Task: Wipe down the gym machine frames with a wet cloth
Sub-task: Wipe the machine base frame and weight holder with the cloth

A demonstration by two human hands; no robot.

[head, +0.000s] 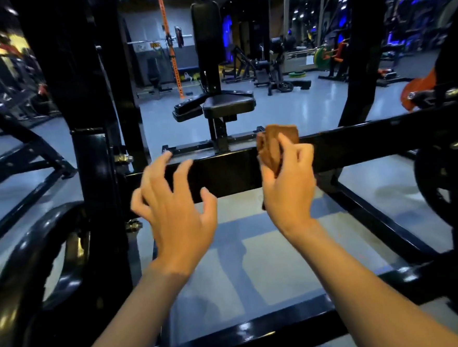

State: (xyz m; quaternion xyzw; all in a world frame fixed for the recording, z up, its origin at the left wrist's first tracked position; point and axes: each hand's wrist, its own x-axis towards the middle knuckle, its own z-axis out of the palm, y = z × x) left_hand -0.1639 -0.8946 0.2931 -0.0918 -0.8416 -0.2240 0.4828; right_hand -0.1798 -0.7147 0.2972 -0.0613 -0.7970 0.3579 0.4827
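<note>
Frame: the black crossbar point(230, 173) runs across at hand height; whether it is wiped cannot be told, and the uprights are judged still to be done
Cloth point(277, 145): folded, brown, held against the crossbar's top edge
Right hand point(288, 185): curled round the cloth, fingers point(301, 152) pinching it
Left hand point(176, 204): spread, nothing held, hovering near the crossbar

Folded rust-brown cloth point(279, 146), plain, no print. Glossy black painted steel crossbar point(228, 173) and the black upright post point(94, 166) on its left, both with white light glare. Black padded seat point(228, 105) and tall black back pad point(207, 31) behind. Pale grey-blue polished floor point(299, 108) with dark shadow bands. Orange perforated rack upright point(171, 50) at the back. Orange weight plate point(417, 89) far right; green round plate point(321, 54) in the distance. Blue-violet lighting on the far walls.
</note>
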